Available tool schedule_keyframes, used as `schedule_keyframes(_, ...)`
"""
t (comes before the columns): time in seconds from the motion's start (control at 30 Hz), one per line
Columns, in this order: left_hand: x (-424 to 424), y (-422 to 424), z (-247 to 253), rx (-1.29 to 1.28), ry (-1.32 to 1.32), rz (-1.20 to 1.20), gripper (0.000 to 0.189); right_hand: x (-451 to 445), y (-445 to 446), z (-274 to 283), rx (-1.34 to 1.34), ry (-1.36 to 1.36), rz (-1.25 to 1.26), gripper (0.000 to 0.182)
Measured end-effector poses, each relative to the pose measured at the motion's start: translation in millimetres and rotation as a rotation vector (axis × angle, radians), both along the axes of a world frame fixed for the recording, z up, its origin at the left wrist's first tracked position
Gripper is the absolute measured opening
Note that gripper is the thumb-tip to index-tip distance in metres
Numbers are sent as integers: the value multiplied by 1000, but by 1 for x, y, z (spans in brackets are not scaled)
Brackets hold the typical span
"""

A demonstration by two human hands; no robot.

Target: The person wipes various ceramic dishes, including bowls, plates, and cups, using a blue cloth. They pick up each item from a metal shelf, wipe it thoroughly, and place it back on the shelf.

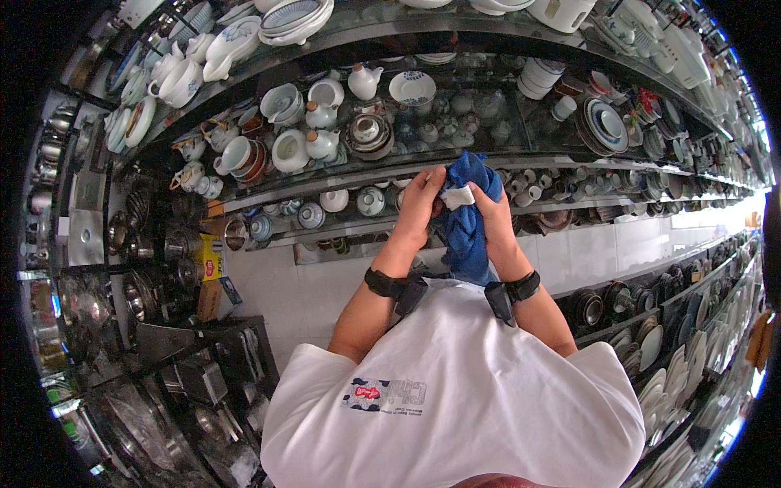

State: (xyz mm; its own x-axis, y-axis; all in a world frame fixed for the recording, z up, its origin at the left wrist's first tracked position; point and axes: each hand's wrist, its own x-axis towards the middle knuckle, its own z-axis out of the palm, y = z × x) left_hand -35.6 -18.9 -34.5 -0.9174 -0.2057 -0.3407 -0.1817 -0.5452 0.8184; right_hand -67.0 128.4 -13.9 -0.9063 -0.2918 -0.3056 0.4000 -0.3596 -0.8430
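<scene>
Both hands are raised in front of the chest, at the edge of a crockery shelf. A crumpled blue cloth [467,238] hangs between them, its lower end reaching the white shirt. My right hand [493,216] grips the cloth, with the thumb on a small white piece [459,197], perhaps a tag or a small ceramic item. My left hand [421,204] pinches the left side of the cloth beside that white piece; its fingertips are partly hidden. Beyond the hands, a patterned plate [412,88] and a white spouted bottle [364,82] stand on the shelf.
Glass shelves [341,177] hold teapots, bowls and cups close beyond the hands. Stacked plates [604,125] stand at the right. Metalware racks [177,341] line the left side. A yellow box [210,256] lies near the pale tiled floor [262,287]. More plates [651,344] fill shelves at lower right.
</scene>
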Motion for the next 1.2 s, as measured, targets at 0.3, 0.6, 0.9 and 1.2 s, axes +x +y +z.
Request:
schedule_keyframes(0.3,-22,-3,-22,299,-14,0,48,-32,28,-18,-467,-492,121,44)
schedule_keyframes(0.6,-75,-23,-40,-753,68,37,49,-66,49,-32,-390,-530,11,38)
schedule_keyframes(0.9,-160,-75,-53,-1113,-2,151,48,-92,50,-47,-407,-599,-18,34)
schedule_keyframes(1.2,-257,-109,-38,-1479,-433,-51,68,-106,61,-48,-383,-535,-97,32)
